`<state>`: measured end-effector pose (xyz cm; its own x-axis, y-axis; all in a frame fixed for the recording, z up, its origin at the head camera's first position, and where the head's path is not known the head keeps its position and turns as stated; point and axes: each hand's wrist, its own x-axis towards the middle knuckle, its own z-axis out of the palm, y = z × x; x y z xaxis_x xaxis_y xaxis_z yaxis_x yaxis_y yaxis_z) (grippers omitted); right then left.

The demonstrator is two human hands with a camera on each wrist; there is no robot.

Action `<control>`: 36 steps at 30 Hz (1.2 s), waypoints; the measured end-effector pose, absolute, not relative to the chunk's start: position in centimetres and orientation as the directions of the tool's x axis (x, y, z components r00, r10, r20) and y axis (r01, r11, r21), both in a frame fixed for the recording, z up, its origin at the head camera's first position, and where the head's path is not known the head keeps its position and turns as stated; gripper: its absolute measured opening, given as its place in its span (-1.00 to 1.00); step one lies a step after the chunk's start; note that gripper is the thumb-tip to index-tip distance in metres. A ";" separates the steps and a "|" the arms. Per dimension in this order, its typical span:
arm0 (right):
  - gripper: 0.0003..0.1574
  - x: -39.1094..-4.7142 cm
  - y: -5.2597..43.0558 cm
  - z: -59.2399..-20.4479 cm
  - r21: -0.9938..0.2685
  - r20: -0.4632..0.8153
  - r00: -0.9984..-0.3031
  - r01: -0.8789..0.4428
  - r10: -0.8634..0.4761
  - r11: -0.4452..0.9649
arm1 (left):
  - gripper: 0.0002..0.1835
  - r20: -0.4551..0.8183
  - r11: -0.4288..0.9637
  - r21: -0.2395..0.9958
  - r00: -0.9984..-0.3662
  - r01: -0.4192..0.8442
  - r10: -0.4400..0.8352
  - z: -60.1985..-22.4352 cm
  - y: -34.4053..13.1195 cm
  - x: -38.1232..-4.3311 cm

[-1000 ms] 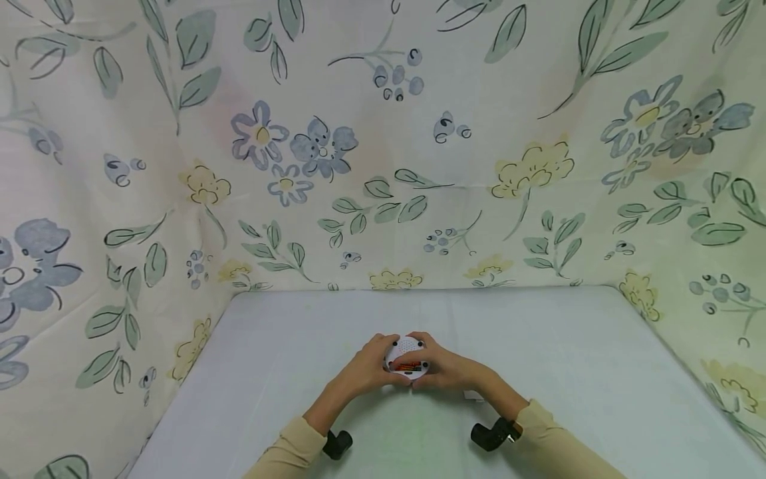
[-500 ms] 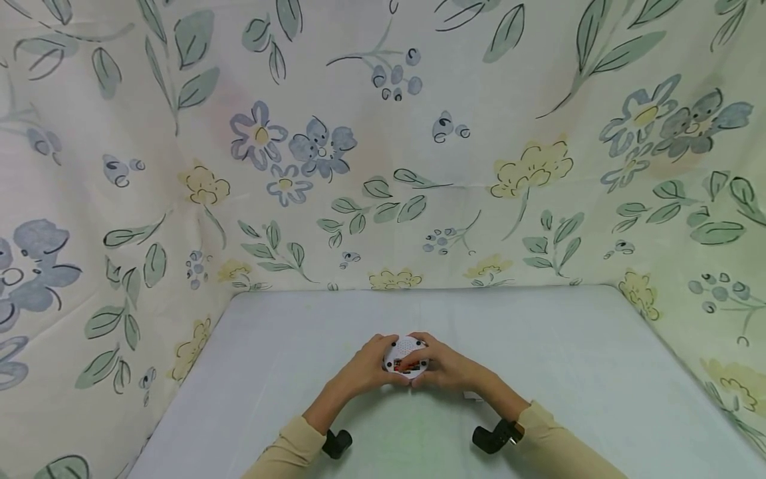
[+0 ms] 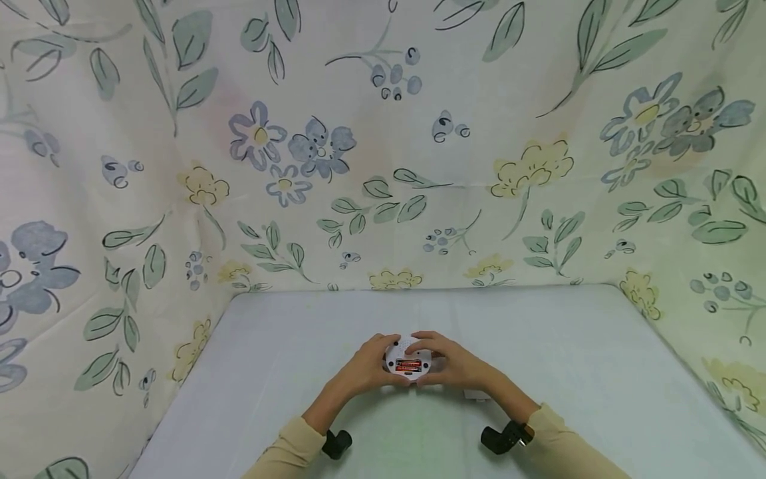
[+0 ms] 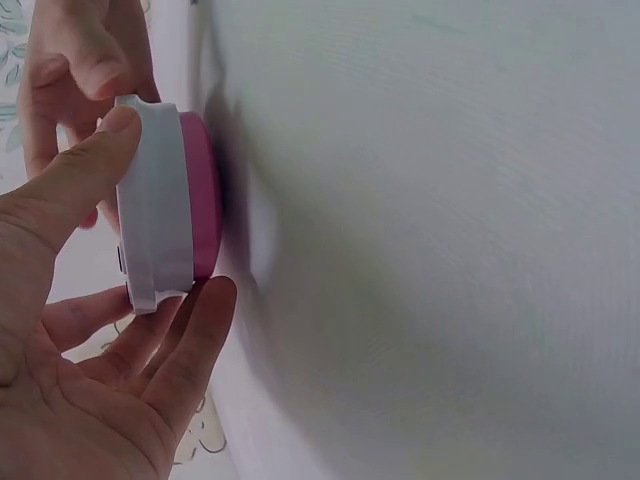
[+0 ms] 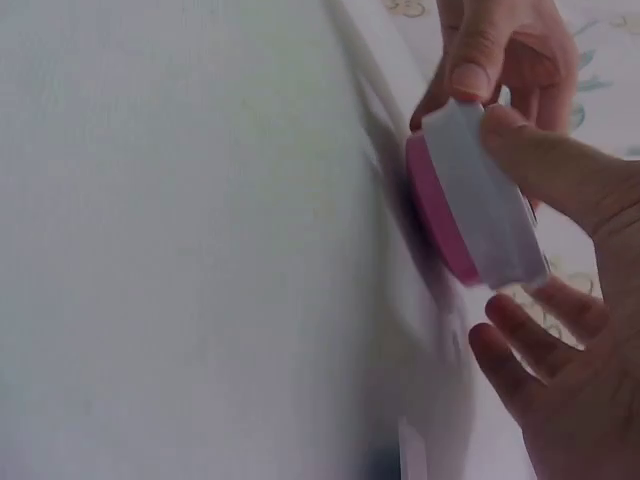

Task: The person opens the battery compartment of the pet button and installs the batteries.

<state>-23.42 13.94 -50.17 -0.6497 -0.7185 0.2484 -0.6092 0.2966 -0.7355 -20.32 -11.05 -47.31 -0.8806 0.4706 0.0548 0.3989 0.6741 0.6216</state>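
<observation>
Midway between the desk's (image 3: 299, 332) side edges, well in from its far edge, my left hand (image 3: 366, 366) pinches the round device (image 3: 402, 351), my right hand (image 3: 459, 364) loosely spread, thumb touching: looks light, stiff, slick, best gripped rim-wise, off those batteries (image 3: 409, 365)!

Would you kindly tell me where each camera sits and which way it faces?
Head: worn on the head, facing forward and down at the white table, flowered cloth and round gadget; left hand, right hand and sleeves show.
Left wrist: on that wrist, facing the round gadget's edge; left hand near, right hand beyond.
Right wrist: on that wrist, facing the edge from the other side; right hand near, left hand beyond.
Both wrist views share the white-and-pink edge and both hands; batteries show only in the head view.
</observation>
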 end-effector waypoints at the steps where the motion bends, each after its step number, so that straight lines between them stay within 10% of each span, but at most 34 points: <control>1: -0.37 -23.4 14.3 -50.1 -0.751 0.248 -0.670 -0.590 -0.700 0.298 | -0.06 0.052 0.677 0.622 -0.883 0.394 0.466 -47.3 -11.0 -20.3; 36: -0.36 -16.9 22.5 -52.5 -0.567 0.357 -0.873 -0.485 -0.331 0.666 | -0.03 0.025 0.695 0.627 -0.900 0.352 0.434 -47.5 -10.7 -20.1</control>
